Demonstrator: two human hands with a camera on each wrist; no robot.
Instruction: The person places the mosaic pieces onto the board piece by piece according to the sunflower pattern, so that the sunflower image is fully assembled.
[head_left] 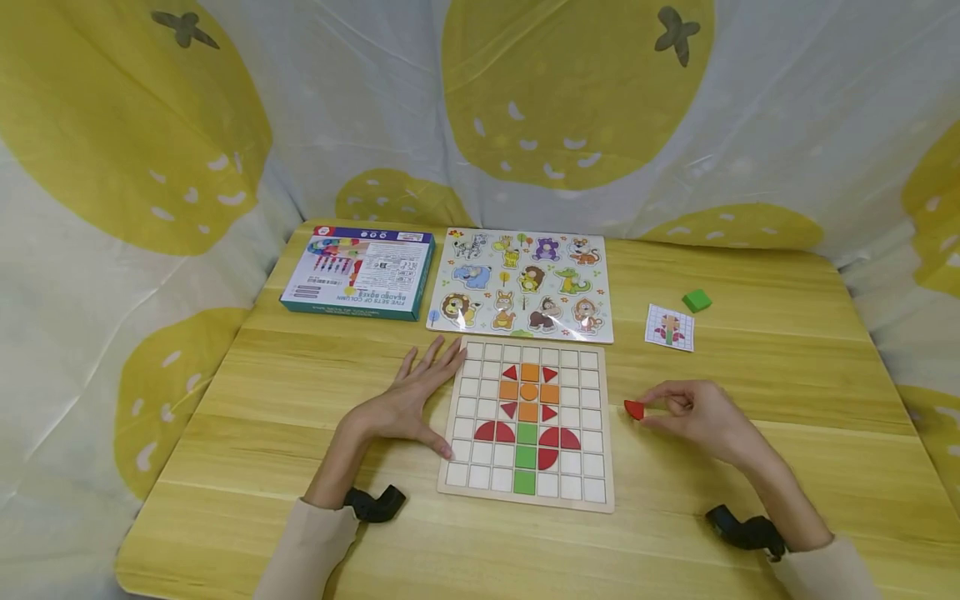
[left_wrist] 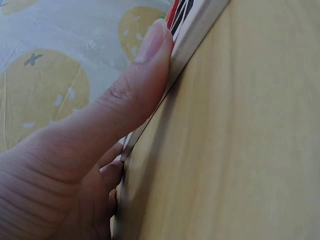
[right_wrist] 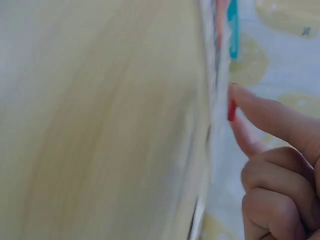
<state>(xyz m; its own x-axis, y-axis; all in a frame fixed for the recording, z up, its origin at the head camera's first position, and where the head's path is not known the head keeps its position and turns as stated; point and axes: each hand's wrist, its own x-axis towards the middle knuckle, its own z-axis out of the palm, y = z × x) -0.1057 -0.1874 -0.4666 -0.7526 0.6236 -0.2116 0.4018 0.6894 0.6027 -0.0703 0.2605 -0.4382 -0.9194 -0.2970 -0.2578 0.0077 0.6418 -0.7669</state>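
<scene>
A square wooden grid board (head_left: 607,467) lies mid-table, bearing orange, red and green pieces in a flower-like pattern. Along its left edge my left hand (head_left: 405,404) rests with fingers spread; in the left wrist view the thumb (left_wrist: 152,55) touches the board's rim (left_wrist: 192,42). To the right of the board, my right hand (head_left: 705,417) pinches a red quarter-circle piece (head_left: 633,409) between thumb and forefinger, apart from the board. The same red piece (right_wrist: 232,104) shows edge-on in the right wrist view, which is blurred.
Behind the board lies an animal puzzle board (head_left: 517,283), with a boxed bead set (head_left: 356,275) to its left. A small pattern card (head_left: 670,327) and a green square block (head_left: 697,301) lie at the back right. A lemon-print cloth (head_left: 360,100) hangs behind the table.
</scene>
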